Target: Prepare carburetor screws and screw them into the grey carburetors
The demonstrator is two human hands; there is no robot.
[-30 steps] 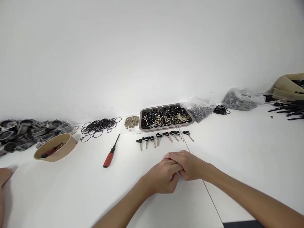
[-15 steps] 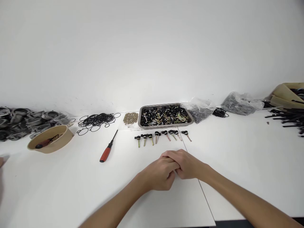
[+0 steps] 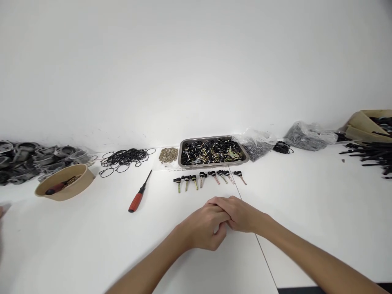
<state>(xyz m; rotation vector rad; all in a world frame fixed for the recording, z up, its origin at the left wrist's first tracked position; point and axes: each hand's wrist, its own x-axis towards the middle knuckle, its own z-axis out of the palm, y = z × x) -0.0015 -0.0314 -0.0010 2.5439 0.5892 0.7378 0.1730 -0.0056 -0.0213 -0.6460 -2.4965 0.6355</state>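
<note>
My left hand [image 3: 206, 228] and my right hand [image 3: 240, 214] are clasped together above the white table, fingers curled into each other. Whether anything lies inside the clasp is hidden. Just beyond them several small black-headed parts with thin metal shanks [image 3: 201, 179] lie in a row. Behind this row a metal tray [image 3: 211, 165] is heaped with similar black and brass-coloured pieces. To the left of my hands rests a screwdriver [image 3: 135, 202] with a red and black handle, its shaft pointing away from me.
Along the wall lie grey ring-shaped housings [image 3: 45, 157], black rubber rings [image 3: 128, 157], small brass-coloured pieces [image 3: 168, 154] and plastic bags of small parts [image 3: 310, 135]. A beige bowl [image 3: 87, 179] stands left. Black strips [image 3: 373, 151] and a beige container [image 3: 357, 122] are right. Another person's fingertips show at the left edge.
The whole scene sits slightly lower in the picture, as if the camera tilted up a little. My hands remain clasped in nearly the same place, and the laid-out parts have not moved.
</note>
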